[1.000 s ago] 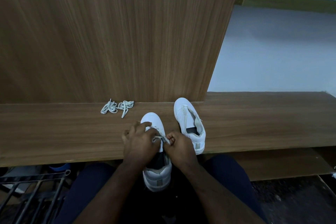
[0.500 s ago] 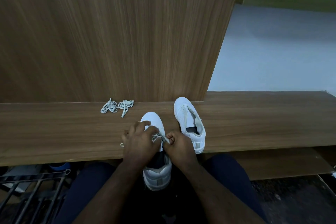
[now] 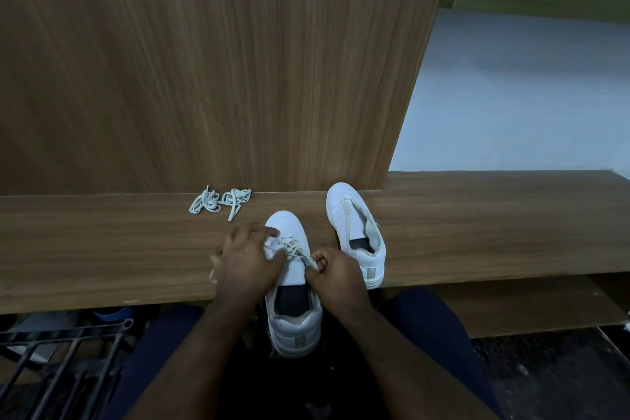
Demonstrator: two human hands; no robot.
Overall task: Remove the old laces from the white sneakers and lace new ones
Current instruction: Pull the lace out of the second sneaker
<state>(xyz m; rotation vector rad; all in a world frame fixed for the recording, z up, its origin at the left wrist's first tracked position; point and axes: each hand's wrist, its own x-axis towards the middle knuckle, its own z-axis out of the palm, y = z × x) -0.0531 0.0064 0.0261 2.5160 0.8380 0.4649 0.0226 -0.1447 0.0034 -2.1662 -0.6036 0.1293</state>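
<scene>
A long wooden ledge [image 3: 102, 249] with a walnut-toned grain runs across the scene from left to right, its front edge overhanging a darker space below. Rising from the back of it, a tall wood-veneer panel [image 3: 204, 61] fills the upper left, its right edge slanting down to the ledge. Beyond that edge, a pale blue-grey wall [image 3: 511, 95] is crossed near the top by a dark green band [image 3: 545, 2]. Lower left, beneath the ledge, stands a black metal rack [image 3: 58, 351], with a blue object [image 3: 110, 312] partly hidden just behind it. A lower wooden board [image 3: 531, 307] and dark speckled floor [image 3: 562, 378] occupy the lower right.
</scene>
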